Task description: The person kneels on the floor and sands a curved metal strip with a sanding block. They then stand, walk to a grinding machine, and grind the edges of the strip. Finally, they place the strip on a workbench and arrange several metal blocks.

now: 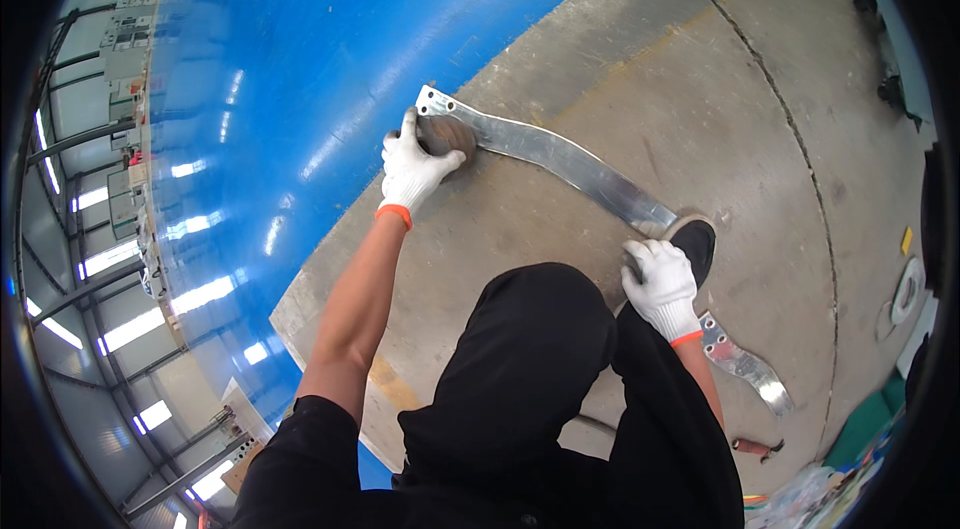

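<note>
A long, wavy silver metal strip stretches over the concrete, with several holes at its far-left end. Beside that end, my left hand, in a white glove with an orange cuff, is closed around a brown round block. The block is next to the strip's edge; its underside is hidden. My right hand, gloved alike, has its fingers curled by my dark shoe and the strip's near-right end. What those fingers hold, if anything, is hidden. The shoe is at the strip's end.
A shorter bent metal strip with holes lies right of my right forearm, and a red-handled tool below it. Blue floor borders the concrete. At the far right are a white ring, a yellow piece and green material.
</note>
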Tool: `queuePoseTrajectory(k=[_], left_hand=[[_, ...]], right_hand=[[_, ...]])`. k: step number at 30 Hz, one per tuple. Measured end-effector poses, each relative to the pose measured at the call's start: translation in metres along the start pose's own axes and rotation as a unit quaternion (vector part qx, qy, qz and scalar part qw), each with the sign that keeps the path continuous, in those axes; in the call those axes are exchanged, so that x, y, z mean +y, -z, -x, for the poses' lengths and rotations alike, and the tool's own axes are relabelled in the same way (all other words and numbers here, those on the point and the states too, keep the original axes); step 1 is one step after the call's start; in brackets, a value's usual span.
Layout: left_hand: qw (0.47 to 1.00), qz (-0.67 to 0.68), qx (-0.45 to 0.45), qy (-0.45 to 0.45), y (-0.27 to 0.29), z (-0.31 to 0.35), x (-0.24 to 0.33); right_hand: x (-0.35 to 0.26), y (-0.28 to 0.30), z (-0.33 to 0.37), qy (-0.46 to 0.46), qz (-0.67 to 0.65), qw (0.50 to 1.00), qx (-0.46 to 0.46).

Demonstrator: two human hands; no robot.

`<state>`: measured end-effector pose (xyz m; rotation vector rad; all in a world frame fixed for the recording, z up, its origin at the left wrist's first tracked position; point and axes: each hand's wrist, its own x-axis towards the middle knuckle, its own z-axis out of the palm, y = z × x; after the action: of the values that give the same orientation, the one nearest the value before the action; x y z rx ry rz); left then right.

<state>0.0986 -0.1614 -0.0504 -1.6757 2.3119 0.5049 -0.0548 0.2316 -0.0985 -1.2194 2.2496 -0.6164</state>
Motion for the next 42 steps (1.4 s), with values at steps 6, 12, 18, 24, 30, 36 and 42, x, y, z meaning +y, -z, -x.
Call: queuePoseTrajectory(k=[6, 12, 18, 24, 30, 36, 42], left_hand=[[0.967, 0.140, -0.065, -0.202, 0.054, 0.072, 0.037], [0.894, 0.046, 0.186, -0.405, 0.199, 0.151, 0.080], [0.886, -0.320, 0.288, -0.174, 0.212, 0.170, 0.128], [0.931, -0.123, 0.006, -0.343, -0.036, 0.083, 0.102], [0.912, -0.080, 0.093, -0.392, -0.082, 0.089, 0.119], [0.931, -0.155, -0.037, -0.328, -0.052, 0.099, 0.145], [0.965, -0.023, -0.065, -0.252, -0.029, 0.088, 0.112]], right_hand=[[0.001, -0.003, 0.002, 0.007, -0.003, 1.000, 0.028], [0.001, 0.003, 0.005, 0.001, -0.004, 1.000, 0.017], [0.004, 0.000, 0.006, 0.022, -0.015, 1.000, -0.010], [0.001, 0.002, 0.008, 0.044, -0.029, 0.999, 0.013], [0.006, 0.008, 0.008, 0.023, -0.039, 0.999, 0.024], [0.005, 0.004, 0.011, 0.013, -0.027, 0.998, 0.061], [0.005, 0.000, 0.012, 0.009, -0.029, 0.997, 0.070]])
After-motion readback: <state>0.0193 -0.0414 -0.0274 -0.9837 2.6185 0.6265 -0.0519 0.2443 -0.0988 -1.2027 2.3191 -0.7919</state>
